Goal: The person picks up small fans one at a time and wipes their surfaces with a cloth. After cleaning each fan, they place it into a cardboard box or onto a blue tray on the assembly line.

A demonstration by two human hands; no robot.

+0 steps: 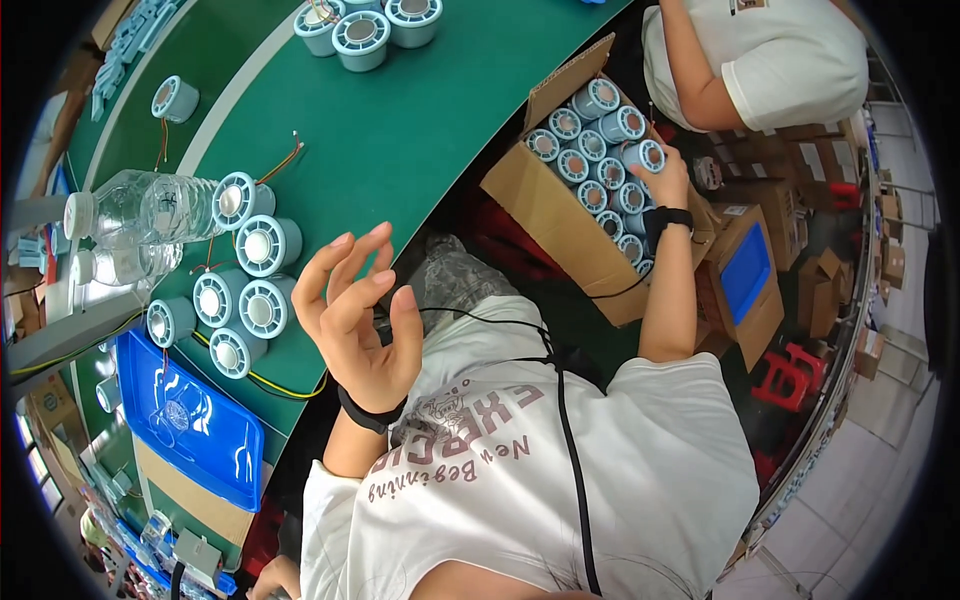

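My right hand (668,183) reaches over an open cardboard box (545,195) and grips a light blue cylindrical part (644,155) with a slotted rim and a round centre. Several parts of the same kind (591,146) stand in rows inside the box. Raised near the table edge, my left hand (362,325) is empty, its fingers curved and apart. Closest to it on the table is a cluster of these light blue parts (263,307), some with thin wires coming off them. Part of the right fingers is hidden behind the held piece.
Two clear plastic bottles (150,208) lie left of the cluster on the green table (345,120). A blue tray (190,420) sits at the table's near left. More parts (361,40) stand at the far side. Another person (755,65) is beyond the box; cartons and red stools (790,375) are at right.
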